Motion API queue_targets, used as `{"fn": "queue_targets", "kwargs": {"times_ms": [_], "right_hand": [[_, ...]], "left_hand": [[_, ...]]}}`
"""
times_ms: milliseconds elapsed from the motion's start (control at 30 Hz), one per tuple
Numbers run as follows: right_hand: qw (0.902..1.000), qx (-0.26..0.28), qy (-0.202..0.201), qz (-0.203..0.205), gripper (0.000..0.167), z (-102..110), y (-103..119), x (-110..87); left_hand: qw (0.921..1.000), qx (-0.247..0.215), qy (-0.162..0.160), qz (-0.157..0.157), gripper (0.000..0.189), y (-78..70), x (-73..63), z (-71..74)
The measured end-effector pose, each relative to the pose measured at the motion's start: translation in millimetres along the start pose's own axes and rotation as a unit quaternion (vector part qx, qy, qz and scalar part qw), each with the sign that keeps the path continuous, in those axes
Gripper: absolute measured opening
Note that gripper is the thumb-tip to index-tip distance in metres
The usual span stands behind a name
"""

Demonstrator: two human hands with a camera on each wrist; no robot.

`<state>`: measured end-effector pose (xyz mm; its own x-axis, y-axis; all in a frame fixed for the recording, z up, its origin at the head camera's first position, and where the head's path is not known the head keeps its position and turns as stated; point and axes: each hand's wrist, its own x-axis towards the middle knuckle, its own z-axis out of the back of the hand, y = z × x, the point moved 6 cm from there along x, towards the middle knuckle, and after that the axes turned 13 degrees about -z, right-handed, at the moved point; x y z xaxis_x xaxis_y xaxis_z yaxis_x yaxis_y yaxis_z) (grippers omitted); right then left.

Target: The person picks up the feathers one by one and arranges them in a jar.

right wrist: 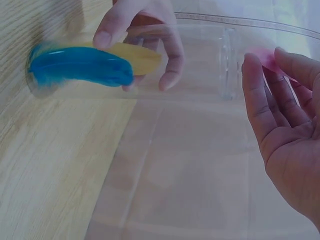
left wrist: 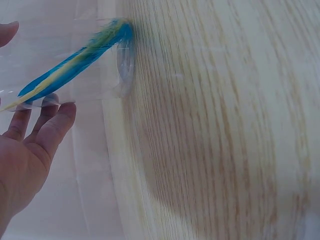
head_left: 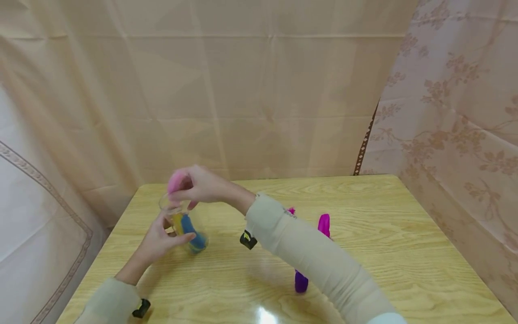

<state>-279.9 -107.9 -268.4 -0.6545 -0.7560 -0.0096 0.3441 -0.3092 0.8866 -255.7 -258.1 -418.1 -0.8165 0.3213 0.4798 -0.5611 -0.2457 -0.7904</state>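
A clear cylindrical jar [right wrist: 195,60] stands tilted on the wooden table, with a blue feather [right wrist: 82,67] and a yellow feather [right wrist: 142,57] inside it. My left hand [head_left: 159,238] grips the jar around its side, thumb across the front. At the jar's open mouth, my right hand [head_left: 204,184] pinches a pink feather [head_left: 176,181] between thumb and fingers. In the right wrist view the pink feather is mostly hidden behind the fingers. The left wrist view shows the blue feather [left wrist: 75,67] lying slantwise through the clear wall.
On the table [head_left: 404,252], a magenta feather [head_left: 324,225] and a purple feather [head_left: 301,282] lie partly covered by my right sleeve. A small pink tip [head_left: 291,210] shows behind the sleeve. Curtains [head_left: 251,103] hang behind the table's far edge.
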Motion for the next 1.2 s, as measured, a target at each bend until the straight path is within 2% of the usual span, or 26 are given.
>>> {"fn": "queue_targets", "kwargs": {"times_ms": [267, 467, 767, 967, 1200], "right_hand": [[0.9996, -0.017, -0.017, -0.016, 0.005, 0.1, -6.9, 0.2], [0.9975, -0.066, -0.019, -0.02, 0.005, -5.2, -6.8, 1.1], [0.9918, -0.127, -0.01, 0.008, 0.007, -11.4, -3.2, -3.0], [0.985, -0.166, -0.021, 0.042, 0.007, -11.9, -0.9, -5.6], [0.9844, -0.167, -0.012, 0.053, 0.008, -15.3, -0.7, -7.1]], "left_hand": [[1.0, 0.003, -0.001, 0.007, 0.084, -2.3, -2.7, -2.2], [0.9997, 0.016, -0.001, 0.018, 0.082, -4.6, -5.0, -3.0], [0.9993, 0.031, 0.004, 0.023, 0.081, -6.8, -7.8, -5.0], [0.9991, 0.034, 0.004, 0.025, 0.072, -8.2, -8.8, -6.2], [0.999, 0.038, 0.001, 0.024, 0.069, -9.8, -10.5, -7.2]]}}
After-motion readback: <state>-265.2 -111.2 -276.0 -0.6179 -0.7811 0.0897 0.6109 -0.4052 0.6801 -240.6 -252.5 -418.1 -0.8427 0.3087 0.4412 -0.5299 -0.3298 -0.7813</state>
